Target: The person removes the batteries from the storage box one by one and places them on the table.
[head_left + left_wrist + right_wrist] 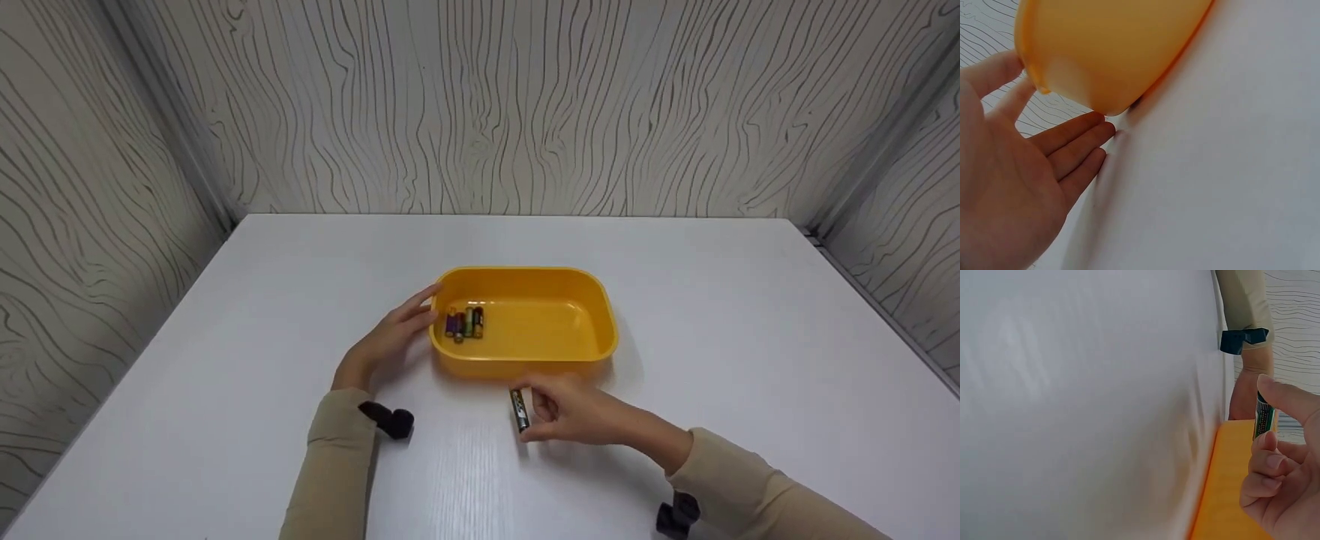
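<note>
A yellow-orange plastic bin (525, 370) stands on the white table. Several batteries (465, 324) lie side by side inside it, at its left end. My left hand (390, 337) is at the bin's left end with fingers extended, the fingertips right at the rim and wall; the left wrist view shows the open palm and the bin (1106, 56) just past the fingertips. In front of the bin, my right hand (574, 409) pinches one battery (519, 410) by its two ends between thumb and forefinger. Its dark, green-edged printed label (1264, 417) shows in the right wrist view.
The white table (225, 360) extends around the bin on all sides. Wood-patterned panels (480, 112) rise behind the table and at both sides. A black wrist strap piece (388, 420) sticks out from the left sleeve, another (677, 516) from the right.
</note>
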Motion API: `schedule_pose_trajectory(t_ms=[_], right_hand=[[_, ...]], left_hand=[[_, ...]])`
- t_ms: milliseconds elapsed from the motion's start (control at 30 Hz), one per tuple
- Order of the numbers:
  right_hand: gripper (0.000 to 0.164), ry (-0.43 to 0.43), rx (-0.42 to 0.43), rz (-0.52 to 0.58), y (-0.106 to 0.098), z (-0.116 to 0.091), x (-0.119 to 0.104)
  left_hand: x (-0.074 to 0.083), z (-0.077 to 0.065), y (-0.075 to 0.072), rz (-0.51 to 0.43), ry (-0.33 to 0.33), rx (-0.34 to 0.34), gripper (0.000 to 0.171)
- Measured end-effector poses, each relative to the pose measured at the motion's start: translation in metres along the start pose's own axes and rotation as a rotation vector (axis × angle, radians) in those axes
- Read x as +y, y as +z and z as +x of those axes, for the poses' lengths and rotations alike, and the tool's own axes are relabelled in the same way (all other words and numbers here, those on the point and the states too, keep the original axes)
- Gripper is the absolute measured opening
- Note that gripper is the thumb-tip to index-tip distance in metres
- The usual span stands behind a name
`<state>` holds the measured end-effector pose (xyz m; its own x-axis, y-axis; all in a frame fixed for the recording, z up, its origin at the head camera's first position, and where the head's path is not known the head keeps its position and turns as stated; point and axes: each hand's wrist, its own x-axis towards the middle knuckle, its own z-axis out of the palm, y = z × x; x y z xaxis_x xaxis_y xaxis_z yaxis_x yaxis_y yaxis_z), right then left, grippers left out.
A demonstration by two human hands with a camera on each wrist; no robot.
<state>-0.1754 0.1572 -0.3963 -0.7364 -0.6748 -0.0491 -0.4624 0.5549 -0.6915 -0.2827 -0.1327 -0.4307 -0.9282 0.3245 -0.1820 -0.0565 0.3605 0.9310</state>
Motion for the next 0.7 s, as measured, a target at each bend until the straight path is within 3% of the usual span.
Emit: schedule_pose_trajectory(t_ms=[300,700], right_hand=[[0.056,0.055,0.044,0.003,0.007,0.0,0.02],[0.057,0.118,0.097,-0.043,0.005,0.002,0.026]], left_hand=[[0.0,-0.001,-0.001,-0.01,0.057,-0.014,0.05],[-0.002,0.001,-0.001,-0.028,0.047,-0.018,0.049]])
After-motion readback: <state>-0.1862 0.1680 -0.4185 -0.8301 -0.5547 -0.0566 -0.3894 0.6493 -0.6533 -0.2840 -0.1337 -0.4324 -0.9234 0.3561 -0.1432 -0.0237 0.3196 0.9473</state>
